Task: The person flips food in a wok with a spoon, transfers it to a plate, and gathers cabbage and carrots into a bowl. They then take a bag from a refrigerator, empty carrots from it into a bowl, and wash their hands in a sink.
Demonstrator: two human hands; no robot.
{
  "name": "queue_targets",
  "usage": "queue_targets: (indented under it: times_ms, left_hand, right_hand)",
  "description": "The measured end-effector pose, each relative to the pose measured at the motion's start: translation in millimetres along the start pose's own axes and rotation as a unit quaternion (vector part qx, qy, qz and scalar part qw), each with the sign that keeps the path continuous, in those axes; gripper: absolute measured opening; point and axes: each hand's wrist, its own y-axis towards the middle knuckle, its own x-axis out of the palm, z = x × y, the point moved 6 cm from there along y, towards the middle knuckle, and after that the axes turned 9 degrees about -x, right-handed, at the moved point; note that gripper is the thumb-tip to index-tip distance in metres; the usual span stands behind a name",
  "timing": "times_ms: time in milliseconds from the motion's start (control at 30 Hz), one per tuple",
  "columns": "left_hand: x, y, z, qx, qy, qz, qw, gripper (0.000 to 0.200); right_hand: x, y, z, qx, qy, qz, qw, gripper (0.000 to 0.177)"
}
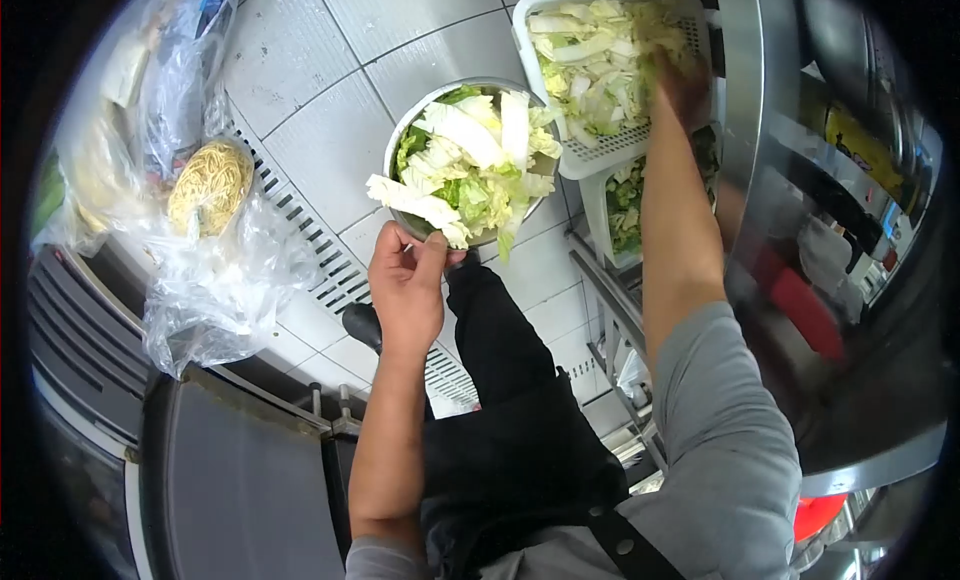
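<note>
My left hand (410, 270) is closed on the near rim of a round metal bowl (545, 170), holding it above the tiled floor. Cut napa cabbage leaves (480, 165) are heaped in the bowl, and some stick out past its edge. My right hand (682, 85) reaches into a white perforated plastic basket (595, 163) at the upper right. More cut cabbage (590, 65) lies in that basket, around and under the hand. Motion blur hides the fingers, so their grip cannot be made out.
Below the basket sits a second white container (600, 220) with darker greens. A steel counter edge (740, 110) runs along the right. At left are clear plastic bags (225, 280) and a bundle of noodles (210, 188). A slotted drain cover (300, 215) crosses the floor.
</note>
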Motion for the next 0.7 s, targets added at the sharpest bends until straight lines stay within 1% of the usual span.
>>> queue_targets:
  times_ms: [33,67,100,133,200,233,300,400,433,467,500,533,567,600,633,700]
  left_hand:
    - [1.3,0.2,2.2,0.0,0.0,0.005,1.0,0.011]
    - [-0.3,1.1,3.0,0.0,0.002,0.011,1.0,0.017]
    - [-2.4,2.8,1.4,-0.001,0.009,0.013,1.0,0.017]
    - [-4.4,3.4,0.8,0.003,0.017,0.009,1.0,0.016]
    - [-0.6,1.7,0.0,0.01,0.024,-0.001,1.0,0.016]
    - [-0.6,2.1,-0.3,0.007,0.023,0.008,1.0,0.016]
    - [-2.5,-2.5,2.0,0.002,0.023,0.016,1.0,0.016]
    - [3.2,-2.4,8.5,0.005,0.029,0.011,0.999,0.017]
    - [3.6,-3.4,8.3,0.008,0.028,0.003,1.0,0.018]
    - [2.2,-4.3,8.2,0.011,0.028,-0.004,1.0,0.018]
    - [1.1,-3.2,7.6,0.012,0.031,-0.008,0.999,0.019]
    - [0.4,-3.3,7.7,0.016,0.032,-0.011,0.999,0.019]
    - [1.6,-2.7,8.2,0.016,0.028,-0.015,0.999,0.017]
    - [2.3,-5.0,10.7,0.014,0.024,-0.019,0.999,0.015]
    - [3.3,-8.3,15.2,0.009,0.031,-0.017,0.999,0.017]
    - [4.5,-20.8,26.0,0.012,0.036,-0.024,0.999,0.018]
  right_hand:
    - [11.3,-0.9,-5.8,-0.078,-0.081,0.002,0.994,0.059]
    - [16.0,-3.8,-14.7,-0.112,-0.12,-0.001,0.986,0.06]
    - [19.2,-8.0,-27.8,-0.147,-0.158,0.0,0.976,0.061]
    - [21.8,-4.2,-33.4,-0.118,-0.143,-0.067,0.98,0.054]
    - [17.5,0.0,-31.2,-0.09,-0.128,-0.125,0.98,0.048]
    - [14.9,1.7,-22.2,-0.045,-0.052,-0.109,0.992,0.044]
    - [4.0,-8.9,-19.4,0.002,0.023,-0.093,0.995,0.04]
    - [-25.2,-13.7,-7.7,0.001,0.029,-0.038,0.999,0.03]
    - [-13.9,-10.0,30.1,0.109,0.285,-0.12,0.945,0.029]
    - [-21.0,-30.6,11.8,0.185,0.373,-0.113,0.902,0.027]
    - [-30.8,-55.2,-17.1,0.237,0.445,-0.099,0.858,0.026]
    - [-43.8,-76.5,-47.0,0.25,0.488,-0.1,0.83,0.025]
    - [-59.6,-95.5,-78.4,0.245,0.513,-0.111,0.815,0.024]
    - [-75.7,-115.9,-108.9,0.231,0.522,-0.127,0.811,0.023]
    - [-93.0,-135.1,-139.8,0.213,0.515,-0.141,0.818,0.022]
    - [-125.0,-175.7,-198.4,0.188,0.429,-0.199,0.861,0.021]
